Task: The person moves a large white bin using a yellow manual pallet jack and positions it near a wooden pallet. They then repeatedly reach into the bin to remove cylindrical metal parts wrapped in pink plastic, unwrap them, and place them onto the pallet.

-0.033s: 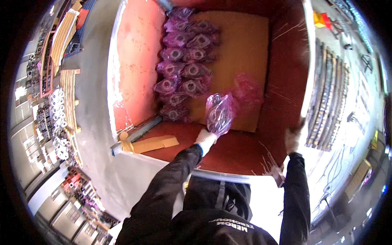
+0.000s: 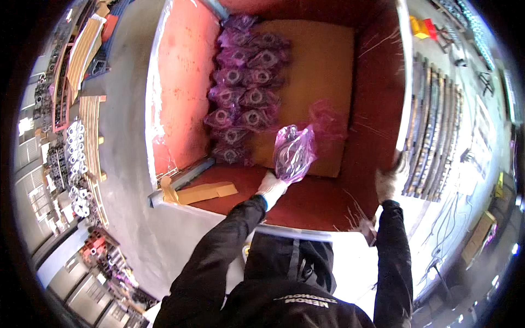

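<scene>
My left hand (image 2: 272, 188), in a pale glove, is closed on the near end of a metal part in purple plastic film (image 2: 293, 154). It holds this part above the inside of a large red bin (image 2: 251, 210). More film-wrapped metal parts (image 2: 254, 96), several showing round holes, lie in rows along the left side on a brown cardboard sheet (image 2: 320, 65). On the right, my gloved right hand (image 2: 391, 179) grips the bin's right rim, its fingers curled over the edge. A loose piece of purple film (image 2: 327, 117) spreads behind the held part.
A folded cardboard strip (image 2: 205, 192) lies at the bin's near left corner. Outside on the right is a stack of long bars (image 2: 435, 128). Wooden pallets (image 2: 90, 136) and racks of metal parts (image 2: 76, 145) stand to the left. A yellow and red object (image 2: 422, 27) sits far right.
The view has shifted slightly. My left hand still holds the wrapped part, which is turned a little. My right hand shows more sharply at the rim.
</scene>
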Demonstrator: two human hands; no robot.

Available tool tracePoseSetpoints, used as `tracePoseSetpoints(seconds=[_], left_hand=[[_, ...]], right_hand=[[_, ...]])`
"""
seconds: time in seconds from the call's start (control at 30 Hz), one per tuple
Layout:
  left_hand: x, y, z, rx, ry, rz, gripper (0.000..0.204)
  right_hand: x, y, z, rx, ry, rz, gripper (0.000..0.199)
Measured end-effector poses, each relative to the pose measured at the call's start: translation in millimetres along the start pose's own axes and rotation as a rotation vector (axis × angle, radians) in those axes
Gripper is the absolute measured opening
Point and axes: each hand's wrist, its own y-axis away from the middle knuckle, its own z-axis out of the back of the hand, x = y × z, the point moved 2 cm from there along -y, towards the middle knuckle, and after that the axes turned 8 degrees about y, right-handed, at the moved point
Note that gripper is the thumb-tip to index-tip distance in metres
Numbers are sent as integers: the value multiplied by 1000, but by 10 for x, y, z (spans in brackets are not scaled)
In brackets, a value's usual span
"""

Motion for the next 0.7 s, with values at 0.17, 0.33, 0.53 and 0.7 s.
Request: tracePoseSetpoints(seconds=[0.17, 0.33, 0.53, 0.7], left_hand=[[-168, 853, 379, -160, -409, -815, 57], [-683, 2237, 420, -366, -810, -1244, 66], [-559, 3116, 155, -536, -1167, -1672, 43], [-497, 3712, -79, -668, -716, -1895, 45]], right_hand=[[1017, 457, 1025, -25, -497, 140, 61], [1478, 789, 1434, -897, 2386, 809, 56], [1082, 1468, 1116, -1022, 3271, 465, 53], [685, 1676, 1289, -916, 3063, 162, 65]])
